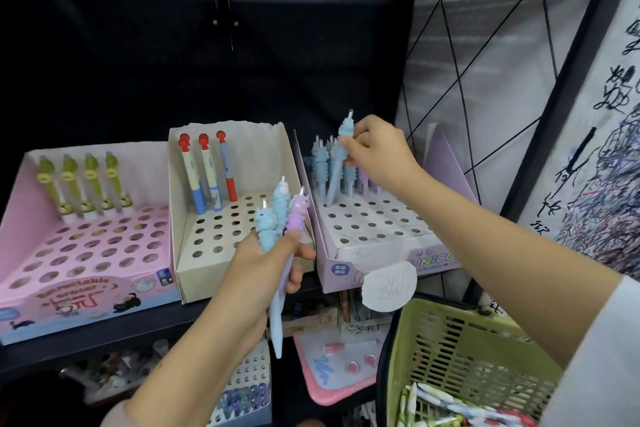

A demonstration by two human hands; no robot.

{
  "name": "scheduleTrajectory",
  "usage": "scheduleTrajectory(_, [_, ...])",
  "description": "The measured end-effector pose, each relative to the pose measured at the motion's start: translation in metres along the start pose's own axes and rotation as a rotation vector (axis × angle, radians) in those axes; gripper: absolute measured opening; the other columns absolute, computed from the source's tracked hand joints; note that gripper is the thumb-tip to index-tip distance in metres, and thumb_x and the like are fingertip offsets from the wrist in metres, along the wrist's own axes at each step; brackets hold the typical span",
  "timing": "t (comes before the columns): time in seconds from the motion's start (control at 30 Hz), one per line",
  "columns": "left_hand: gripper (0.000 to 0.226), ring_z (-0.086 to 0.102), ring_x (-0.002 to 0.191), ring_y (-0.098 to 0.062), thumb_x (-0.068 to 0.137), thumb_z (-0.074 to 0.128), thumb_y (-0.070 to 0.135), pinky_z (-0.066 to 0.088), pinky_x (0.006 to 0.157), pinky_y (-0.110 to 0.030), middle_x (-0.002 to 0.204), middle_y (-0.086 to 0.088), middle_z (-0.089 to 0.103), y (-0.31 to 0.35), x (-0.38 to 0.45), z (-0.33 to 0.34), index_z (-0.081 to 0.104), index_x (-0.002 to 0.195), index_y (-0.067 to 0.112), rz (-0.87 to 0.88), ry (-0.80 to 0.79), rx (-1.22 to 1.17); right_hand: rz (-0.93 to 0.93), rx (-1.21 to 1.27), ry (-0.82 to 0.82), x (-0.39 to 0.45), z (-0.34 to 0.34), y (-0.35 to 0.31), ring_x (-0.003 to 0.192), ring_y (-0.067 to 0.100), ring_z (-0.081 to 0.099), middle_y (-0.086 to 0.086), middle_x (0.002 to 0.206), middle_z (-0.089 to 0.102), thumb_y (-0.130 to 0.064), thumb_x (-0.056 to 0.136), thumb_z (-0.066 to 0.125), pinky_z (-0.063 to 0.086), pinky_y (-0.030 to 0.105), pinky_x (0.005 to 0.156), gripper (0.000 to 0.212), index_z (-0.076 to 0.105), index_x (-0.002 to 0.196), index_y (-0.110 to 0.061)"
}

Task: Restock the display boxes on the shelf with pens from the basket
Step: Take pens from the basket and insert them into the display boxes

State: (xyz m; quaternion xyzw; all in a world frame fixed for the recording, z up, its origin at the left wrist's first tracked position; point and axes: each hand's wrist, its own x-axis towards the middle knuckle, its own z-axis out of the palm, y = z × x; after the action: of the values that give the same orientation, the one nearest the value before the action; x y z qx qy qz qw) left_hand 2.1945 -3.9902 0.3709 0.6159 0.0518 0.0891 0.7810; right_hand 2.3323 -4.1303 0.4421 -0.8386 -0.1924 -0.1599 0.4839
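My right hand (375, 152) pinches a blue pen (341, 156) above the lilac box (377, 236); left hand (266, 263), left of that box, grips three pens (280, 218).

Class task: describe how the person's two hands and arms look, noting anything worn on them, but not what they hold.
Both hands are bare: no gloves, rings or watch show on the left hand or right hand. Both forearms are uncovered. A loose white sleeve covers the right upper arm; the left arm shows no sleeve in view.
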Motion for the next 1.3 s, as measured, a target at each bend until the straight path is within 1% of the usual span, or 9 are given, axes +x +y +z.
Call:
scheduleTrajectory(0.13, [0.010, 0.043, 0.040, -0.010, 0.095, 0.048, 0.013, 0.035, 0.037, -0.017, 0.060, -0.002, 0.063, -0.005, -0.001, -0.001, 0.058, 0.097, 0.014, -0.012, -0.011, 0.007, 0.000, -0.119, -0.105, -0.007, 0.013, 0.003, 0.051, -0.012, 0.054, 0.014, 0.083, 0.072, -0.020, 0.095, 0.053, 0.027, -0.012, 0.056, 0.013, 0.047, 0.084, -0.017])
scheduleTrajectory(0.23, [0.009, 0.045, 0.041, -0.010, 0.094, 0.051, 0.015, 0.037, 0.038, -0.018, 0.063, -0.003, 0.066, -0.006, -0.003, -0.003, 0.059, 0.097, 0.014, -0.005, -0.015, 0.037, 0.023, -0.132, -0.109, -0.005, 0.016, 0.003, 0.045, -0.011, 0.053, 0.014, 0.085, 0.072, -0.021, 0.095, 0.052, 0.022, -0.012, 0.050, 0.018, 0.044, 0.079, -0.021])
scheduleTrajectory(0.33, [0.008, 0.047, 0.043, -0.010, 0.092, 0.053, 0.016, 0.040, 0.039, -0.019, 0.065, -0.002, 0.067, -0.004, -0.004, -0.004, 0.060, 0.094, 0.014, 0.014, -0.010, 0.056, 0.038, -0.108, -0.131, -0.002, 0.017, 0.005, 0.051, -0.004, 0.059, 0.013, 0.080, 0.071, -0.022, 0.095, 0.053, 0.038, -0.004, 0.053, 0.021, 0.043, 0.076, -0.023])
scheduleTrajectory(0.47, [0.008, 0.051, 0.047, -0.010, 0.091, 0.056, 0.019, 0.042, 0.042, -0.020, 0.066, 0.000, 0.068, -0.003, -0.007, -0.002, 0.062, 0.093, 0.014, 0.020, 0.001, 0.094, 0.082, -0.192, -0.270, -0.008, 0.028, 0.010, 0.067, 0.016, 0.063, 0.004, 0.074, 0.067, -0.021, 0.095, 0.052, 0.054, 0.037, 0.080, 0.015, 0.046, 0.084, -0.013])
scheduleTrajectory(0.57, [0.009, 0.052, 0.047, -0.009, 0.091, 0.056, 0.021, 0.043, 0.043, -0.020, 0.071, 0.000, 0.071, -0.003, -0.011, -0.002, 0.063, 0.094, 0.015, 0.016, -0.005, 0.130, 0.091, -0.233, -0.200, -0.015, 0.033, 0.012, 0.078, 0.022, 0.063, 0.013, 0.089, 0.068, -0.024, 0.094, 0.054, 0.050, 0.034, 0.075, 0.015, 0.052, 0.095, -0.009])
scheduleTrajectory(0.7, [0.007, 0.049, 0.044, -0.008, 0.091, 0.056, 0.020, 0.041, 0.041, -0.019, 0.069, 0.000, 0.070, 0.000, -0.012, -0.003, 0.062, 0.095, 0.018, 0.034, 0.004, 0.135, -0.030, -0.088, 0.058, -0.028, 0.024, -0.002, 0.068, 0.001, 0.051, -0.012, 0.074, 0.055, -0.033, 0.090, 0.057, 0.046, 0.023, 0.069, 0.018, 0.059, 0.094, -0.016])
scheduleTrajectory(0.9, [0.009, 0.049, 0.044, -0.009, 0.092, 0.054, 0.016, 0.041, 0.041, -0.020, 0.062, -0.001, 0.067, 0.007, -0.007, 0.015, 0.062, 0.089, 0.014, 0.044, -0.040, 0.115, 0.074, 0.193, -0.520, -0.064, 0.008, -0.021, 0.063, 0.011, 0.050, -0.008, 0.062, 0.054, -0.044, 0.088, 0.058, 0.043, 0.016, 0.059, 0.034, 0.059, 0.058, -0.029])
scheduleTrajectory(1.1, [0.009, 0.047, 0.044, -0.009, 0.093, 0.053, 0.014, 0.040, 0.041, -0.020, 0.064, -0.002, 0.066, 0.004, -0.011, 0.022, 0.060, 0.097, 0.010, 0.021, -0.060, 0.132, 0.147, 0.531, -0.044, -0.032, -0.016, -0.017, 0.067, 0.003, 0.067, -0.003, 0.080, 0.068, -0.023, 0.096, 0.049, 0.053, 0.018, 0.066, 0.017, 0.060, 0.088, -0.014])
scheduleTrajectory(1.3, [0.008, 0.046, 0.043, -0.009, 0.094, 0.053, 0.015, 0.040, 0.041, -0.019, 0.061, 0.000, 0.066, 0.004, -0.010, 0.014, 0.060, 0.092, 0.012, 0.017, -0.013, 0.116, 0.057, 0.087, 0.092, -0.012, -0.027, 0.006, 0.067, 0.006, 0.067, 0.005, 0.084, 0.069, -0.026, 0.095, 0.052, 0.057, 0.026, 0.071, 0.014, 0.052, 0.094, -0.012])
